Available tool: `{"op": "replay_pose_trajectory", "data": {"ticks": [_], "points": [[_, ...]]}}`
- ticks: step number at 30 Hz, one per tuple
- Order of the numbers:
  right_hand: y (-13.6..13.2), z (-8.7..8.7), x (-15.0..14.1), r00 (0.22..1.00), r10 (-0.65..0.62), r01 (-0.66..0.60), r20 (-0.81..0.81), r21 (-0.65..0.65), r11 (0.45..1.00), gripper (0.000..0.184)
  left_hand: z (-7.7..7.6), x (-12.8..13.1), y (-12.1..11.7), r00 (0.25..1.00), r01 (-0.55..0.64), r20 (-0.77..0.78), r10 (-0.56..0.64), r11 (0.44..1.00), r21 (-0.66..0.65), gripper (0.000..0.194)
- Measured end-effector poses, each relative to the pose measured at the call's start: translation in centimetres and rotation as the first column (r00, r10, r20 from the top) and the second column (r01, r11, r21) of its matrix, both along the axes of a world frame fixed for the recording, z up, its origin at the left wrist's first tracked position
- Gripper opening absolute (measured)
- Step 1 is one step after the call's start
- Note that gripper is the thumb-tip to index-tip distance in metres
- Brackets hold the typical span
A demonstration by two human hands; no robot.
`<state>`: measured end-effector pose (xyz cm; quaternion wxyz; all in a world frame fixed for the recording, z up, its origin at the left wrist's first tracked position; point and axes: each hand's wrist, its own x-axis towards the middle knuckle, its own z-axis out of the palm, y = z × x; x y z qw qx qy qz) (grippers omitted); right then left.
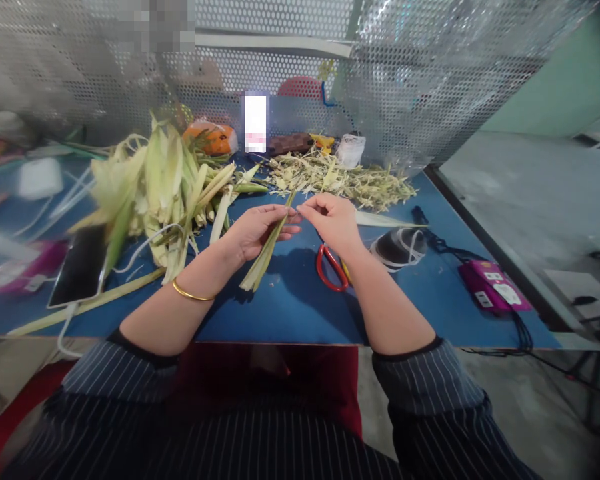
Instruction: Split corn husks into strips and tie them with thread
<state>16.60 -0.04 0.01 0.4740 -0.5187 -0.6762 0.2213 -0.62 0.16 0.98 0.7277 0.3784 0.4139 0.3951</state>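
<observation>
My left hand (255, 235) grips a folded green corn husk (261, 265) between thumb and fingers, with its wide end hanging down toward me. Close beside its fingertips, my right hand (334, 219) is closed in a pinch; whatever it pinches is too small to make out. Red-handled scissors (331, 269) lie on the table below my right hand, their blades hidden. To the left rises a big pile of corn husks (163, 177). A pale husk strip (387, 221) extends out from behind my right hand.
Husk scraps (345, 179) are heaped at the back of the blue table (290, 313). On the right are a dark object wrapped in white cord (399, 248) and a magenta box (493, 287) with cables. A phone (80, 265) with a white cable lies left. Perforated mesh (280, 67) closes the back.
</observation>
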Motion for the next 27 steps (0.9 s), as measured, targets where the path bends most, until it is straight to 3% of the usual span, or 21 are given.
{"op": "replay_pose_trajectory", "data": {"ticks": [6, 11, 15, 17, 21, 24, 27], "points": [[0.0, -0.1, 0.1, 0.999, -0.025, 0.024, 0.024, 0.027, 0.999, 0.014, -0.1, 0.2, -0.3, 0.995, -0.032, -0.086, 0.041, 0.995, 0.1, 0.009], [0.2, 0.1, 0.6, 0.999, -0.047, 0.045, 0.025, 0.098, 0.994, 0.015, -0.1, -0.2, -0.3, 0.963, 0.02, -0.259, 0.077, 0.935, 0.354, 0.01], [0.4, 0.3, 1.2, 1.0, 0.018, -0.019, 0.014, 0.032, 0.999, 0.016, 0.2, -1.0, 0.2, 0.872, 0.074, -0.444, 0.206, 0.841, 0.535, 0.014], [0.3, 0.5, 1.3, 0.996, 0.03, -0.032, 0.082, 0.019, 0.999, 0.018, 0.4, -1.4, 0.4, 0.795, 0.128, -0.535, 0.286, 0.783, 0.608, 0.016], [-0.6, 1.2, 1.1, 0.963, -0.022, -0.046, 0.268, 0.246, 0.968, 0.016, 0.8, -1.7, 0.2, 0.567, 0.335, -0.685, 0.458, 0.631, 0.7, 0.018], [-1.2, 1.6, 0.8, 0.943, -0.01, -0.103, 0.333, 0.321, 0.941, 0.015, 0.8, -1.6, 0.0, 0.51, 0.524, -0.747, 0.428, 0.534, 0.664, 0.017], [-0.9, 1.5, 1.1, 0.953, 0.063, -0.133, 0.295, 0.225, 0.965, 0.015, 0.7, -1.6, 0.0, 0.545, 0.652, -0.79, 0.283, 0.449, 0.611, 0.016]]}}
